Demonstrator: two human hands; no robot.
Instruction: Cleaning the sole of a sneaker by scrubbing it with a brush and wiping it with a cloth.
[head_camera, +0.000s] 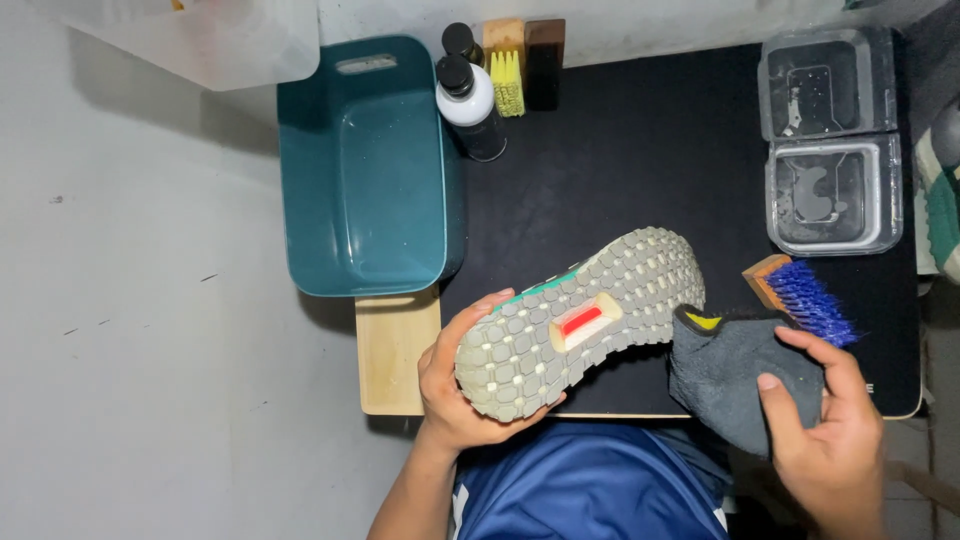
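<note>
The grey-soled sports shoe (580, 320) hid its upper; the dark grey cloth (735, 375) covered the blue-bristled wooden brush's (800, 298) handle; the clear plastic bin (215, 40) was cropped.

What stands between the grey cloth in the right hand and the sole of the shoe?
Nothing visible. The grey cloth, held in the right hand, already meets the toe end of the shoe sole, which the left hand holds up.
</note>
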